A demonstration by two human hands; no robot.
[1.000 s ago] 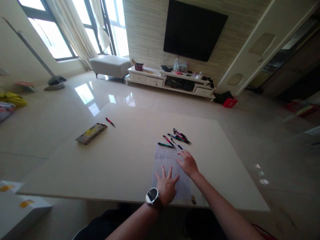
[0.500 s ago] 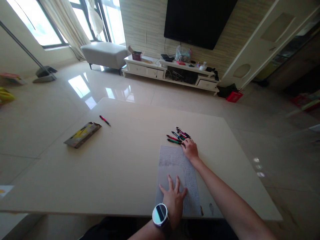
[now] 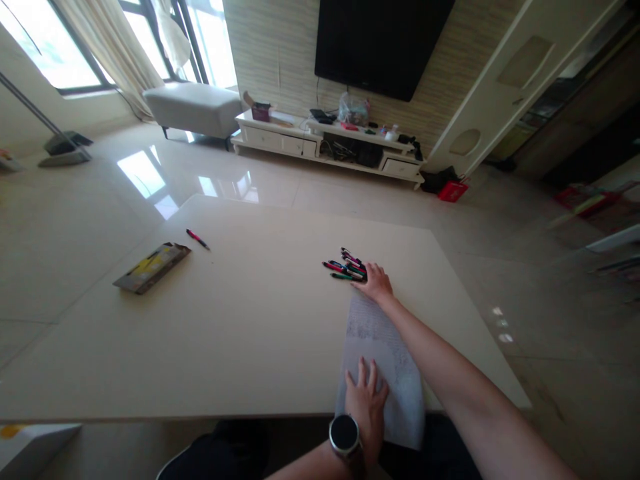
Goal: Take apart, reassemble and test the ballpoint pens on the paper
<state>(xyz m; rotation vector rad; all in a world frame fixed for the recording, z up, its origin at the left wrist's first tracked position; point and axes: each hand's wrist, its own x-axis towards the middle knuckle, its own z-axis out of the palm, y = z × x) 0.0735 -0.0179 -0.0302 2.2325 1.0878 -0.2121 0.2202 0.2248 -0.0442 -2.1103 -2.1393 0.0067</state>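
Left hand [image 3: 366, 399] is spread flat on a greyish, text-covered paper sheet [image 3: 367, 327] overhanging the smooth cream counter [image 3: 250, 320]. Right hand [image 3: 379, 283] is curled round the slim multicoloured pens [image 3: 341, 276] just past it, can't tell if it's gripping any

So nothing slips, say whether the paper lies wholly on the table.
Partly off: the paper juts past the near edge of the table.

A wide bench [image 3: 225, 333] with a pale, smooth, plain top carries everything, its near edge running across the lower part of the view. On its left side lie a worn grey-and-yellow carton [image 3: 153, 268], set at a slant, and, just beyond its far end, a single red-and-black pen [image 3: 198, 239]. Farther right, an overlapping cluster of pens [image 3: 345, 268] lies beyond a printed sheet [image 3: 360, 327], whose near end hangs past the edge.
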